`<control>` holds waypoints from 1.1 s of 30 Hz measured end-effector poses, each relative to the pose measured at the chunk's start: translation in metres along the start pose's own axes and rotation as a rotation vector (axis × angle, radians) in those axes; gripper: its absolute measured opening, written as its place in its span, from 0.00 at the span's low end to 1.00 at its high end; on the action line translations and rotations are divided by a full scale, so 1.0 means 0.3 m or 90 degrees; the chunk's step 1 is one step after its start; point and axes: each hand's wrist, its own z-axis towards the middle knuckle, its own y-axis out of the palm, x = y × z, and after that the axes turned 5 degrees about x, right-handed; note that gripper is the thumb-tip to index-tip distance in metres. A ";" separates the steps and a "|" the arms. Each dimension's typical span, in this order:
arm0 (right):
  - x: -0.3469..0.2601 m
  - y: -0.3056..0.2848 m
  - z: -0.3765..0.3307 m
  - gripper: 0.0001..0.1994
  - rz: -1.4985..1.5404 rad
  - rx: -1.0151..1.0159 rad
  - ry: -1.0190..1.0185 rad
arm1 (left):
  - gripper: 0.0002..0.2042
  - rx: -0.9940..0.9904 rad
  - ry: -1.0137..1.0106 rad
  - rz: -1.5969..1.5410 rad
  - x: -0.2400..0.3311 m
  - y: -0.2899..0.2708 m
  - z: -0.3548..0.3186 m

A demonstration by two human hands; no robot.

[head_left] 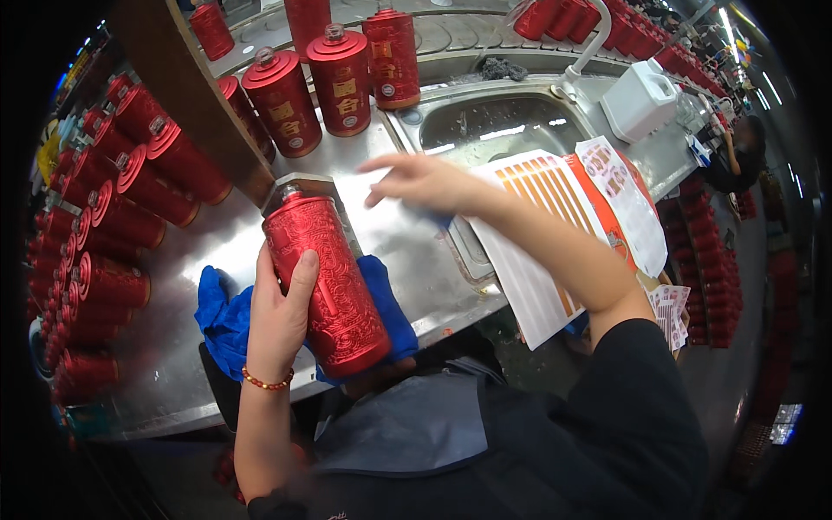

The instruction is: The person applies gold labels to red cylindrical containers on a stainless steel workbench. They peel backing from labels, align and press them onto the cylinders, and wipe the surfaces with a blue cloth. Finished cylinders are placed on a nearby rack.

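A red embossed bottle (329, 286) with a clear stopper leans at a tilt over the near edge of the steel counter. My left hand (282, 299) is wrapped round its left side, thumb across the front. Behind and beside the bottle lies a blue cloth (224, 321). My right hand (425, 184) hovers above the counter, right of the bottle's top and apart from it. Its fingers are stretched and somewhat blurred, with nothing visible between them. Under my right forearm lies a sheet of brown-and-gold strip labels (542, 191).
Several red bottles (282, 100) stand behind a brown post (186, 82), and many more (113, 286) crowd the left. A sink (498, 121) with a white faucet (594, 43) is at back right, beside a white jug (640, 100). Another person (741, 156) is far right.
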 end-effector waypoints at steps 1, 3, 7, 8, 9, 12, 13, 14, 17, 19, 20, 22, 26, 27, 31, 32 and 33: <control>0.029 -0.126 0.003 0.25 -0.079 -0.006 -0.032 | 0.25 0.003 -0.003 -0.016 0.001 0.005 -0.006; 0.143 -0.394 -0.003 0.29 -0.330 0.005 -0.041 | 0.25 0.012 -0.007 -0.047 0.004 0.014 -0.019; 0.210 -0.595 -0.104 0.34 -0.584 -0.065 0.161 | 0.25 0.055 -0.001 -0.086 -0.025 0.049 -0.031; 0.237 -0.598 -0.115 0.33 -0.561 -0.056 0.151 | 0.24 0.059 -0.007 -0.100 -0.031 0.050 -0.032; 0.247 -0.588 -0.110 0.32 -0.602 -0.051 0.139 | 0.24 0.067 -0.015 -0.114 -0.039 0.048 -0.035; 0.257 -0.561 -0.098 0.22 -0.672 -0.009 0.071 | 0.25 0.040 -0.039 -0.181 -0.060 0.040 -0.032; 0.256 -0.569 -0.092 0.19 -0.650 -0.018 0.084 | 0.26 0.027 -0.047 -0.203 -0.067 0.030 -0.031; 0.255 -0.583 -0.091 0.16 -0.629 -0.026 0.099 | 0.24 0.013 -0.041 -0.215 -0.075 0.034 -0.030; 0.229 -0.553 -0.116 0.10 -0.680 0.109 0.020 | 0.27 0.024 -0.034 -0.218 -0.096 0.030 -0.020; 0.171 -0.492 -0.162 0.08 -0.803 0.225 -0.057 | 0.29 0.036 -0.014 -0.175 -0.089 0.019 -0.020; 0.102 -0.446 -0.182 0.07 -0.821 0.249 -0.081 | 0.31 0.044 -0.004 -0.158 -0.094 0.016 -0.023; -0.051 -0.324 -0.260 0.07 -0.816 0.261 -0.152 | 0.31 0.217 0.218 0.002 -0.094 0.016 -0.036; -0.336 -0.078 -0.446 0.03 -0.540 0.127 -0.232 | 0.43 -0.039 0.467 0.133 0.122 0.057 -0.165; -0.374 -0.031 -0.475 0.02 -0.452 0.080 -0.243 | 0.46 -0.130 0.473 0.127 0.166 0.086 -0.199; -0.490 0.063 -0.593 0.07 -0.377 0.051 -0.304 | 0.53 -0.170 0.551 0.142 0.158 0.149 -0.239; -0.497 0.052 -0.610 0.08 -0.377 0.046 -0.314 | 0.56 -0.127 0.577 0.194 0.157 0.107 -0.239; -0.503 0.045 -0.616 0.08 -0.377 0.035 -0.323 | 0.59 -0.055 0.582 0.272 0.145 0.029 -0.229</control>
